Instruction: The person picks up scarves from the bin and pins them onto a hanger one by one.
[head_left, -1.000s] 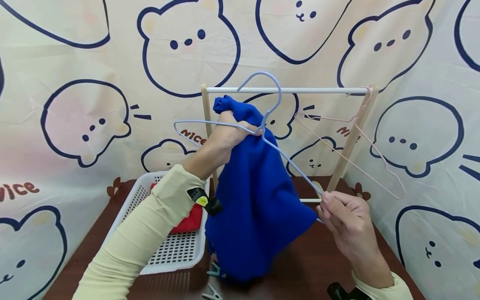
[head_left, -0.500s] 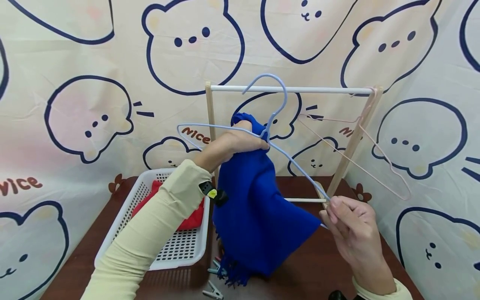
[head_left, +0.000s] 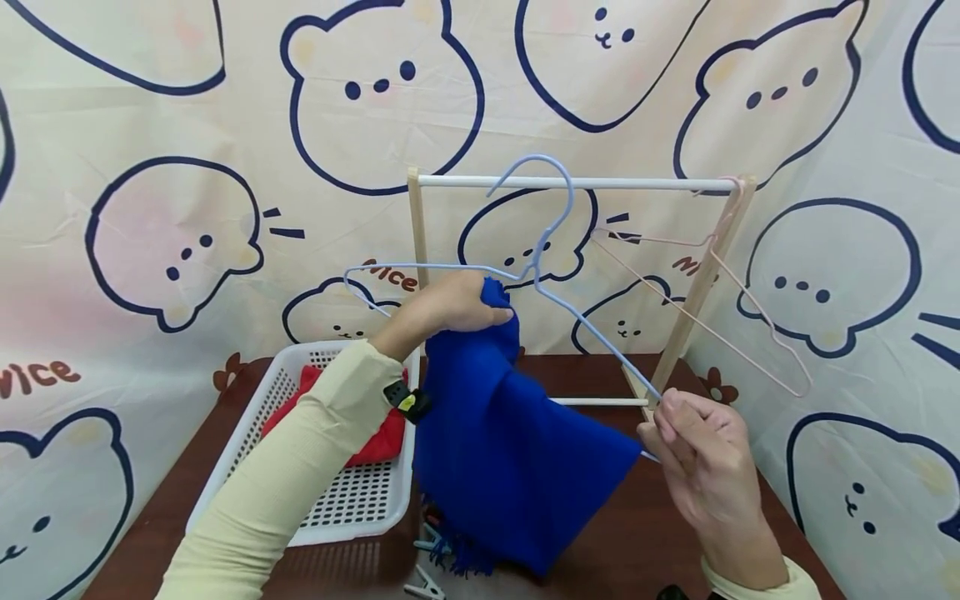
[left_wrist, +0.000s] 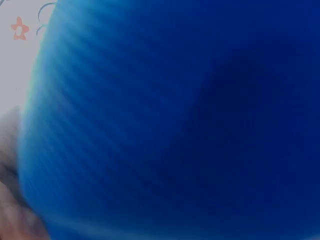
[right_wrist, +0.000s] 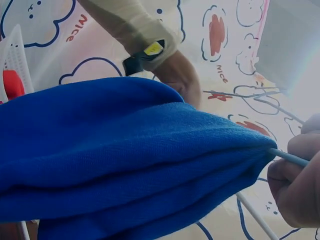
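Observation:
A blue scarf (head_left: pixel 517 450) with a fringed lower end hangs over the bottom bar of a light blue clothes hanger (head_left: pixel 572 200). My left hand (head_left: pixel 461 302) grips the scarf's bunched upper end, just below the hanger's left arm. With thumb and fingers my right hand (head_left: pixel 708 467) pinches the hanger's right corner. The right wrist view shows the hanger's bar (right_wrist: pixel 290 158) coming out of the folded scarf (right_wrist: pixel 135 145) into the right hand (right_wrist: pixel 300 185). Blue cloth (left_wrist: pixel 150 120) fills most of the left wrist view.
Behind the hands stands a drying rack with a white top rail (head_left: pixel 645 183); a pink hanger (head_left: pixel 656 287) hangs at its right end. At left, a white basket (head_left: pixel 375 525) holds red cloth (head_left: pixel 382 437). A clothespin (head_left: pixel 425 585) lies on the brown table (head_left: pixel 622 550).
My left hand has drawn the scarf's upper end down, from above the hanger's arm to below it. The right hand keeps its pinch on the hanger's corner.

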